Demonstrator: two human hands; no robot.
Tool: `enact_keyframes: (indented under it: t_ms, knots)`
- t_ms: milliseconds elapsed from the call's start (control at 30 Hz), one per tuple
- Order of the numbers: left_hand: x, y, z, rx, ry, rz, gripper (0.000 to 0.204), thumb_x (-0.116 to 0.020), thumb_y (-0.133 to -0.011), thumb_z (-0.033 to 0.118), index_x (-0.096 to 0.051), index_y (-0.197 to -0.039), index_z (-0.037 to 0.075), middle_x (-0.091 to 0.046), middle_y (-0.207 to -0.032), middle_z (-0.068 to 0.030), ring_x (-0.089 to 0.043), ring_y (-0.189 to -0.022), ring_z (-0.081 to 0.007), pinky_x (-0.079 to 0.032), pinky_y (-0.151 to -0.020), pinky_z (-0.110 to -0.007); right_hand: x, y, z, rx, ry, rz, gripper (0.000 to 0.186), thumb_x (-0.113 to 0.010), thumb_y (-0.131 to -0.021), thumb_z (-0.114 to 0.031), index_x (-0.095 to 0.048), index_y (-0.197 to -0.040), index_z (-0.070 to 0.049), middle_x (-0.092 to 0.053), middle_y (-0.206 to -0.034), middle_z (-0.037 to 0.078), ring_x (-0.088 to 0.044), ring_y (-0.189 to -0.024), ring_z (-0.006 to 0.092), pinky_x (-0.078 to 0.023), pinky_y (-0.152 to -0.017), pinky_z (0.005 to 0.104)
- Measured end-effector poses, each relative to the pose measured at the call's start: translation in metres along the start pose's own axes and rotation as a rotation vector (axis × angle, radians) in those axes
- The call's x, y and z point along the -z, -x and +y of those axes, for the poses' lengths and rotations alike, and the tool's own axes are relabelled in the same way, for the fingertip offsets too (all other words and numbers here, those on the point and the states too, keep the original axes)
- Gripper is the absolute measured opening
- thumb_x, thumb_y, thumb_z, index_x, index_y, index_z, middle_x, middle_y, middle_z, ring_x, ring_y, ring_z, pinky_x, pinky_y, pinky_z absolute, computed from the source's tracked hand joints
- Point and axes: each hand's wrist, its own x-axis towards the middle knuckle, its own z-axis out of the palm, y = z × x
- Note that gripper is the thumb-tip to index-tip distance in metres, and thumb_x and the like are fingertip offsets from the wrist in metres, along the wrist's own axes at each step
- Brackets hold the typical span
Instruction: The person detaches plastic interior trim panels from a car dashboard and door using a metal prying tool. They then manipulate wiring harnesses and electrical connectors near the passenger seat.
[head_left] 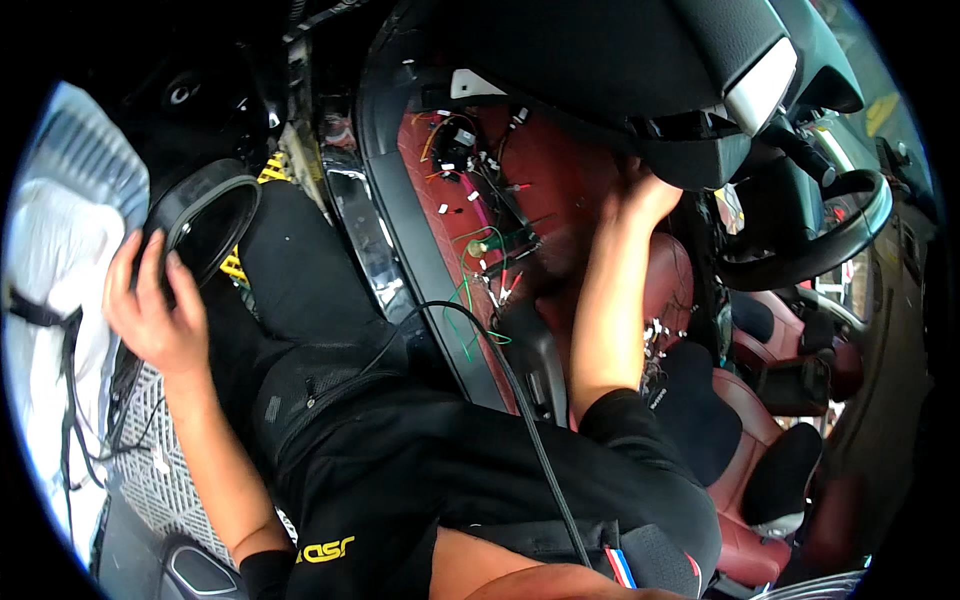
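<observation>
My left hand [160, 310] is raised at the left with its fingers spread. Its fingertips are close to a black oval part with a grey rim [208, 215], which looks like a door mirror; whether they touch it I cannot tell. My right hand [648, 195] reaches up under the lower edge of the black dashboard [610, 60]. Its fingers are hidden there, so what they hold does not show. Loose wires with connectors [465, 150] lie on the red floor [560, 170] to its left. Beside them are a green wire [466, 320] and red clips [512, 285].
A black steering wheel [800, 265] stands at the right, with red and black seats [735, 400] beyond. The door sill [360, 220] runs between my legs and the footwell. A black cable [520, 400] crosses my body. Clear plastic sheeting [60, 230] covers the far left.
</observation>
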Motion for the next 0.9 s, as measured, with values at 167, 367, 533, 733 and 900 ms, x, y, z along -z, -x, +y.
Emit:
enact_keyframes:
  t_ms: [167,367,533,733,900]
  knots:
    - [-0.029,0.019,-0.029,-0.083,0.009,0.081,0.025,-0.076,-0.09,0.014,-0.076,-0.114,0.008,-0.067,-0.121,-0.0093,-0.063,-0.105,-0.0268,-0.051,-0.09,-0.037,0.031,0.055,-0.047,1.05,0.536,-0.056,0.053,-0.06,-0.101,-0.029,-0.045,-0.141,0.003,-0.053,-0.141,0.019,-0.052,-0.135,0.0306,-0.04,-0.115,0.0446]
    - [-0.037,0.029,-0.044,-0.159,-0.055,0.127,0.024,-0.074,-0.094,0.023,-0.077,-0.113,0.009,-0.067,-0.117,-0.0063,-0.062,-0.101,-0.0233,-0.052,-0.087,-0.035,-0.004,0.044,-0.106,1.425,1.116,-0.503,0.092,-0.102,-0.057,-0.039,-0.059,-0.133,-0.011,-0.043,-0.143,0.017,-0.05,-0.132,0.0384,-0.044,-0.111,0.0527]
    - [-0.045,0.028,-0.046,-0.19,-0.054,0.176,0.027,-0.072,-0.097,0.03,-0.077,-0.114,0.01,-0.067,-0.116,-0.0058,-0.059,-0.101,-0.0227,-0.05,-0.089,-0.034,-0.002,0.047,-0.114,1.298,1.242,-0.36,0.09,-0.103,-0.057,-0.03,-0.061,-0.132,-0.005,-0.047,-0.137,0.014,-0.056,-0.122,0.0334,-0.052,-0.1,0.0446]
    - [-0.043,0.032,-0.05,-0.192,-0.066,0.173,0.026,-0.074,-0.095,0.024,-0.076,-0.115,0.008,-0.068,-0.114,-0.0069,-0.062,-0.102,-0.0227,-0.052,-0.089,-0.033,0.011,0.048,-0.11,1.146,1.191,-0.425,0.109,-0.102,-0.06,-0.027,-0.046,-0.148,0.001,-0.054,-0.142,0.015,-0.055,-0.129,0.0298,-0.043,-0.113,0.0431]
    - [-0.043,0.033,-0.051,-0.197,-0.084,0.182,0.026,-0.074,-0.095,0.026,-0.076,-0.114,0.007,-0.068,-0.113,-0.0069,-0.06,-0.104,-0.0221,-0.052,-0.089,-0.034,0.02,0.056,-0.099,1.084,1.197,-0.286,0.111,-0.103,-0.059,-0.028,-0.044,-0.149,0.0,-0.053,-0.144,0.014,-0.055,-0.13,0.0292,-0.043,-0.114,0.043]
